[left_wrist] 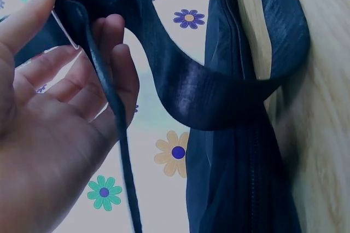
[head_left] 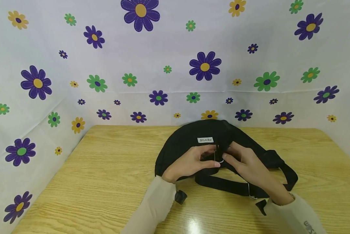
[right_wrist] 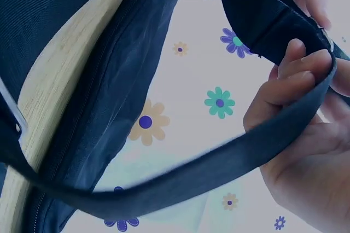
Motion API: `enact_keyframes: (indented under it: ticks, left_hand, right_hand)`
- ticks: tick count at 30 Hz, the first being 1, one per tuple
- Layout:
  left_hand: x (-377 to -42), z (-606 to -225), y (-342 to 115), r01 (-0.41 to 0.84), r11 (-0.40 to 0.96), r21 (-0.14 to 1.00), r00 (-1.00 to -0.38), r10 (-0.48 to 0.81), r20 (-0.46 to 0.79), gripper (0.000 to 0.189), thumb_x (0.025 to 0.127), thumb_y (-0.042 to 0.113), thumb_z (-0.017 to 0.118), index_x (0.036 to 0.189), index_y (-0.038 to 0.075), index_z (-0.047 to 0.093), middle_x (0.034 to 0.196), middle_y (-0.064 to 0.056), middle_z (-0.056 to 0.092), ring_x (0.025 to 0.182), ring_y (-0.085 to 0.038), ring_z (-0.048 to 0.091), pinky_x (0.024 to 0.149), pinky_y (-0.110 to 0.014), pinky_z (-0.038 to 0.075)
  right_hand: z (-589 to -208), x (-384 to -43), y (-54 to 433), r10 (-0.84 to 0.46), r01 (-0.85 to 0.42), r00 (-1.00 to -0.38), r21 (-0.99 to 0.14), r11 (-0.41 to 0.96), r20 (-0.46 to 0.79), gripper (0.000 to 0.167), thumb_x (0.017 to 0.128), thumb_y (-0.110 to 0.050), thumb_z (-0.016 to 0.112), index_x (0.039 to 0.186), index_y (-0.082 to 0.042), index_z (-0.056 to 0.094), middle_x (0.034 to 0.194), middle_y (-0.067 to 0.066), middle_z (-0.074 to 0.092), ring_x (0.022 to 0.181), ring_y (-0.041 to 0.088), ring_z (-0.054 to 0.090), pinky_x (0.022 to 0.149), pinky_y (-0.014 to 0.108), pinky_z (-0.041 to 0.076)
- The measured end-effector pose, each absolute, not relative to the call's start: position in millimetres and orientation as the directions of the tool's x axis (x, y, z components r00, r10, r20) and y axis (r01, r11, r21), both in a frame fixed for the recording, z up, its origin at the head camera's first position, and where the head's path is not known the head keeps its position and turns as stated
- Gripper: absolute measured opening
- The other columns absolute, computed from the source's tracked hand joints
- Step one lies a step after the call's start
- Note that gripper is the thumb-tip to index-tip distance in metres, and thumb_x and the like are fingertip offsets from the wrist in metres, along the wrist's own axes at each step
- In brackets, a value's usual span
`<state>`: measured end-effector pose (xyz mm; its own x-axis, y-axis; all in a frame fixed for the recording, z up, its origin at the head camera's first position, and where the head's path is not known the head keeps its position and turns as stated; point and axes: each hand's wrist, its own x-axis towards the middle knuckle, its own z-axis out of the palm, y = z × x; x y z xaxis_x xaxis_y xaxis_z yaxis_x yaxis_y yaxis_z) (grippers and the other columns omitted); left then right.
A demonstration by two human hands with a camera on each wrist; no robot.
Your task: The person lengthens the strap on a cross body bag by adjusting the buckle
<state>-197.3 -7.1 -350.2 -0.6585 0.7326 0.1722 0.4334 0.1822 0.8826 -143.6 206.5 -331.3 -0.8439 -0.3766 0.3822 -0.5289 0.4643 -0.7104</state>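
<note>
A black crescent-shaped shoulder bag [head_left: 181, 146] lies on the wooden table, its white label [head_left: 205, 140] reading upside down. Over its near side my left hand [head_left: 189, 161] pinches a slim metal strap buckle [left_wrist: 66, 29] between thumb and fingers, with black webbing running through it. Opposite, my right hand [head_left: 246, 162] grips the black strap [right_wrist: 219, 173] close to that same buckle, fingers curled round the webbing. In the right wrist view the strap loops down from these fingers. Exactly how the webbing threads through the buckle is partly hidden by the fingers.
A loop of strap [head_left: 222, 184] lies on the table before the bag, with a second metal buckle [head_left: 252, 191] on it. Black pieces [head_left: 180, 197] show beside each sleeve cuff. A flower-patterned white cloth [head_left: 169, 48] hangs behind the table [head_left: 104, 182].
</note>
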Motion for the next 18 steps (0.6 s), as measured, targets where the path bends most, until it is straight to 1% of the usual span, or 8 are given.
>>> enact_keyframes:
  ticks: [4, 5, 7, 9, 11, 14, 16, 18]
  left_hand:
    - [-197.5, -352.0, -5.9, 0.449, 0.124, 0.885, -0.620, 0.757, 0.208, 0.040, 0.099, 0.008, 0.068, 0.136, -0.002, 0.059, 0.133, -0.014, 0.063, 0.123, -0.012, 0.058, 0.103, -0.025, 0.043]
    - [-197.3, -352.4, -5.9, 0.453, 0.118, 0.883, -0.616, 0.758, 0.215, 0.040, 0.098, 0.008, 0.068, 0.136, -0.002, 0.059, 0.133, -0.014, 0.063, 0.122, -0.011, 0.058, 0.103, -0.025, 0.043]
    - [-197.4, -352.9, -6.2, 0.460, 0.106, 0.882, -0.607, 0.762, 0.224, 0.040, 0.098, 0.007, 0.068, 0.136, -0.002, 0.058, 0.133, -0.013, 0.063, 0.122, -0.009, 0.058, 0.103, -0.025, 0.043]
    - [-197.5, -352.9, -6.9, 0.470, 0.117, 0.875, -0.607, 0.762, 0.225, 0.041, 0.099, 0.008, 0.068, 0.137, -0.001, 0.058, 0.131, -0.012, 0.064, 0.119, -0.007, 0.058, 0.102, -0.025, 0.044]
    - [-197.4, -352.1, -7.3, 0.467, 0.127, 0.875, -0.612, 0.761, 0.216, 0.043, 0.098, 0.009, 0.068, 0.139, 0.001, 0.057, 0.133, -0.011, 0.063, 0.120, -0.007, 0.058, 0.103, -0.025, 0.043]
    - [-198.3, -352.3, -7.1, 0.432, 0.084, 0.898, -0.598, 0.772, 0.215, 0.045, 0.097, 0.006, 0.070, 0.139, 0.000, 0.056, 0.135, -0.013, 0.061, 0.121, -0.009, 0.057, 0.105, -0.031, 0.043]
    - [-198.3, -352.5, -7.2, 0.382, 0.045, 0.923, -0.588, 0.782, 0.205, 0.045, 0.095, 0.002, 0.071, 0.137, -0.002, 0.056, 0.133, -0.014, 0.061, 0.118, -0.010, 0.059, 0.104, -0.033, 0.045]
    - [-198.2, -353.1, -7.1, 0.347, 0.014, 0.938, -0.576, 0.793, 0.201, 0.043, 0.093, -0.002, 0.072, 0.134, -0.004, 0.058, 0.127, -0.015, 0.064, 0.110, -0.008, 0.062, 0.101, -0.034, 0.048]
  right_hand:
    - [-331.6, -142.8, 206.8, -0.415, -0.552, -0.823, -0.717, 0.426, 0.388, 0.037, 0.100, 0.006, 0.056, 0.137, 0.013, 0.055, 0.081, 0.013, 0.063, 0.051, 0.002, 0.039, 0.046, 0.023, 0.036]
    - [-331.8, -143.0, 207.7, -0.427, -0.559, -0.817, -0.717, 0.417, 0.389, 0.040, 0.100, 0.005, 0.057, 0.139, 0.014, 0.053, 0.089, 0.012, 0.066, 0.049, 0.001, 0.038, 0.045, 0.023, 0.036]
    - [-332.0, -143.9, 209.7, -0.460, -0.568, -0.804, -0.716, 0.407, 0.377, 0.041, 0.100, 0.002, 0.059, 0.140, 0.011, 0.053, 0.076, 0.001, 0.053, 0.045, 0.002, 0.029, 0.044, 0.026, 0.033]
    - [-332.5, -145.8, 212.2, -0.496, -0.586, -0.785, -0.707, 0.397, 0.371, 0.044, 0.100, 0.000, 0.061, 0.142, 0.009, 0.052, 0.081, 0.001, 0.056, 0.047, 0.001, 0.030, 0.046, 0.026, 0.035]
    - [-332.6, -147.4, 214.5, -0.522, -0.606, -0.766, -0.689, 0.397, 0.374, 0.046, 0.099, -0.001, 0.063, 0.142, 0.008, 0.052, 0.102, 0.010, 0.067, 0.058, 0.002, 0.043, 0.056, 0.023, 0.042]
    - [-331.8, -148.2, 216.4, -0.536, -0.598, -0.767, -0.694, 0.402, 0.351, 0.049, 0.097, -0.002, 0.067, 0.142, 0.011, 0.052, 0.129, 0.024, 0.063, 0.096, 0.018, 0.066, 0.080, 0.018, 0.048]
    - [-330.7, -147.3, 216.5, -0.534, -0.577, -0.780, -0.704, 0.413, 0.326, 0.052, 0.095, -0.003, 0.071, 0.140, 0.013, 0.051, 0.139, 0.028, 0.055, 0.123, 0.035, 0.058, 0.097, 0.029, 0.048]
    - [-329.8, -146.5, 216.3, -0.532, -0.551, -0.792, -0.728, 0.409, 0.300, 0.056, 0.092, -0.003, 0.074, 0.140, 0.015, 0.050, 0.141, 0.030, 0.053, 0.129, 0.046, 0.050, 0.102, 0.041, 0.046]
